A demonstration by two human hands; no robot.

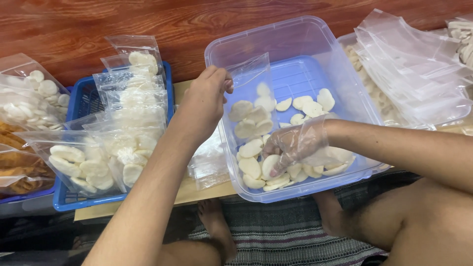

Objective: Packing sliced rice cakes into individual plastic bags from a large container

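Head view, looking down: a person seated on a striped mat [290, 231] packs pale round crackers at a low counter [197, 194]. The left hand [207, 101], bare, pinches the top edge of a small clear bag [250, 98] between thumb and fingers, its grip closed on the plastic, holding the bag upright just inside the left wall of a clear plastic tub [231, 47]. Several crackers already sit in the bag's lower half. The right hand [295, 145], in a thin transparent glove, reaches down into the tub, its grip closed around one cracker [270, 165] from the loose heap along the tub's near side. More crackers lie scattered on the tub's blue-tinted floor. To the left, filled bags [125, 118] of the same crackers are stacked in a blue basket [81, 202], with further filled bags beside it. To the right, a stack of empty clear bags [414, 69] rests against a second container. A red-brown wooden floor [98, 24] lies beyond.
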